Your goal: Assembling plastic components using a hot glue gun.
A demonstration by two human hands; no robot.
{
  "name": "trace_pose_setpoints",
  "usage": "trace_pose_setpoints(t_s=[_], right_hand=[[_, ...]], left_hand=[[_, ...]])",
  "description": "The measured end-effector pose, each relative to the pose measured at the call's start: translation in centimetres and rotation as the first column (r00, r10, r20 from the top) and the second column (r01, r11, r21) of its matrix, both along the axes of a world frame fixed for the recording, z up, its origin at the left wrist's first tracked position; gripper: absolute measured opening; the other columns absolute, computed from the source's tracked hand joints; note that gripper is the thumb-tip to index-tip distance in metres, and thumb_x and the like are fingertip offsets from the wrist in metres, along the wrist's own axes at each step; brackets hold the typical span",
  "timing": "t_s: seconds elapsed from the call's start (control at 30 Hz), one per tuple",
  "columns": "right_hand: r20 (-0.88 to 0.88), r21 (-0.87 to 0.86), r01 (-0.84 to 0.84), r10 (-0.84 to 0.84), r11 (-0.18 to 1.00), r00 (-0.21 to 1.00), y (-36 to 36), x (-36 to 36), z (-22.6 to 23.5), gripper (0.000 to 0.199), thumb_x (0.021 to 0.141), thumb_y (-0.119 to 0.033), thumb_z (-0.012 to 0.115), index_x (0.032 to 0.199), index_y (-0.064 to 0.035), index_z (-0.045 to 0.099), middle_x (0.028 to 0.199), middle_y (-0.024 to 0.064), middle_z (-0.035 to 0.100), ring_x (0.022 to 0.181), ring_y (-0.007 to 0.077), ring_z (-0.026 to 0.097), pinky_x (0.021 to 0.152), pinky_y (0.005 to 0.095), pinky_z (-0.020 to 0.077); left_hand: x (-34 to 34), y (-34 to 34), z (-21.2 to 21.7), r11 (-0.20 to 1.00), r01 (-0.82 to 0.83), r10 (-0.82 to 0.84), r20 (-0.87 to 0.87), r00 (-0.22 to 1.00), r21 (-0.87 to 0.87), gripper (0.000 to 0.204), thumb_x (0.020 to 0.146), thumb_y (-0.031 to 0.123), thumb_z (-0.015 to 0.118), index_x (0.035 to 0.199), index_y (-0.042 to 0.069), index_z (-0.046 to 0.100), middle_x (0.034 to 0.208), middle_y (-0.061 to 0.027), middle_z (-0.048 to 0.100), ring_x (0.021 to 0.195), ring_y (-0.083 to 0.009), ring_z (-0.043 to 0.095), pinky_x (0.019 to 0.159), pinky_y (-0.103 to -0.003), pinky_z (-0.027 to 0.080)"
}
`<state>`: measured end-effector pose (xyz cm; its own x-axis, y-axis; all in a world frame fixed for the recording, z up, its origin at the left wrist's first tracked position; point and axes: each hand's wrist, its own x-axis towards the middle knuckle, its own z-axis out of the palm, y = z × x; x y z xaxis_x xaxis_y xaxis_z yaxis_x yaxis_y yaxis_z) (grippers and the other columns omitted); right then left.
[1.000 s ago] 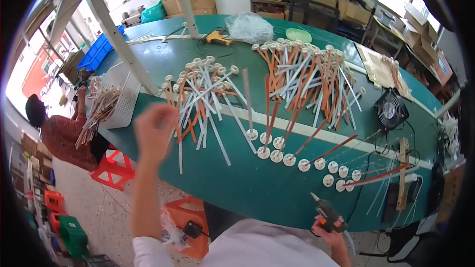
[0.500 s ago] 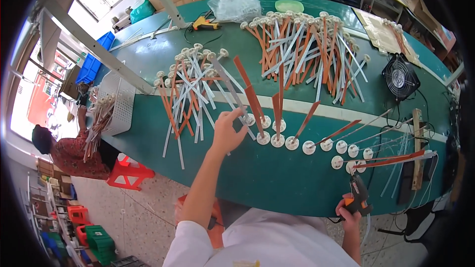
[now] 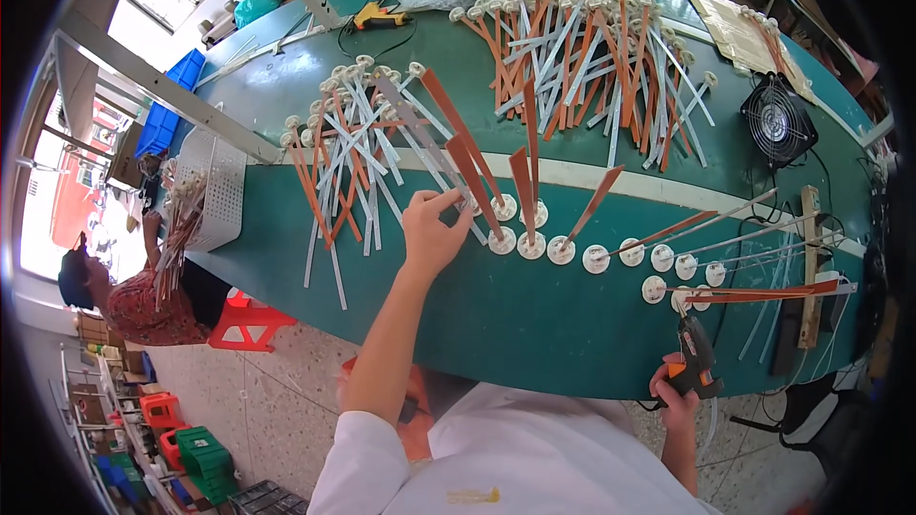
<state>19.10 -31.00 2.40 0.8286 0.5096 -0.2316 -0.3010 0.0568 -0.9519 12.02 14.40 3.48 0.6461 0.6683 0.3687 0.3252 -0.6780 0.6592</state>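
Note:
My left hand (image 3: 434, 234) pinches the lower part of a grey strip (image 3: 415, 129) that leans up to the left; the base at its foot is mostly hidden by my fingers. Beside it, brown strips (image 3: 472, 181) rise from round white bases (image 3: 502, 241) lined up along the table. On the right, my right hand (image 3: 676, 399) is closed round the handle of a black and orange glue gun (image 3: 695, 358). The gun's nozzle points up at a white base (image 3: 681, 299) near the right end of the row. Strips there lean over onto a wooden bar (image 3: 810, 267).
Piles of strips with white bases (image 3: 355, 148) (image 3: 592, 67) cover the far side of the green table (image 3: 382, 310). A black fan (image 3: 780, 121) stands at right, a yellow glue gun (image 3: 377, 16) farther back. Another person (image 3: 153, 305) sits at left by a white basket (image 3: 218, 193).
The whole view has shifted a little, with the table higher in it. Both hands keep their grips, the left on the strip and the right on the glue gun.

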Motion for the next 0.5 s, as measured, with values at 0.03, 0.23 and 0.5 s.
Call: trace_pose_setpoints(t_s=[0.03, 0.23, 0.5], right_hand=[[0.010, -0.009, -0.002, 0.002, 1.000, 1.000, 0.19, 0.03, 0.27, 0.043, 0.075, 0.004, 0.065, 0.117, -0.0031, 0.053, 0.077, 0.0074, 0.059, 0.063, 0.0127, 0.054, 0.057, 0.0265, 0.0456], [0.040, -0.016, 0.001, 0.000, 1.000, 0.999, 0.53, -0.02, 0.33, 0.043, 0.076, 0.000, 0.063, 0.118, -0.0034, 0.054, 0.078, 0.0087, 0.058, 0.061, 0.0148, 0.052, 0.055, 0.0270, 0.0410], [0.018, -0.017, -0.007, 0.008, 1.000, 1.000, 0.41, -0.01, 0.29, 0.045, 0.077, 0.001, 0.063, 0.120, -0.0027, 0.052, 0.080, 0.0089, 0.059, 0.063, 0.0153, 0.053, 0.057, 0.0275, 0.0418]], left_hand=[[0.02, 0.03, -0.13, 1.000, 0.000, 0.000, -0.003, 1.000, -0.005, 0.025, 0.071, 0.012, 0.074, 0.096, 0.012, 0.075, 0.082, -0.0100, 0.066, 0.085, -0.0253, 0.061, 0.072, -0.037, 0.049], [-0.08, 0.03, 0.00, 0.999, 0.009, -0.009, -0.010, 1.000, 0.053, 0.027, 0.072, 0.013, 0.074, 0.098, 0.011, 0.074, 0.082, -0.0079, 0.066, 0.083, -0.0245, 0.059, 0.071, -0.037, 0.049], [-0.12, -0.11, -0.23, 0.999, 0.014, -0.014, -0.007, 1.000, 0.050, 0.027, 0.073, 0.014, 0.074, 0.099, 0.010, 0.074, 0.081, -0.0068, 0.067, 0.084, -0.0235, 0.059, 0.072, -0.036, 0.049]])
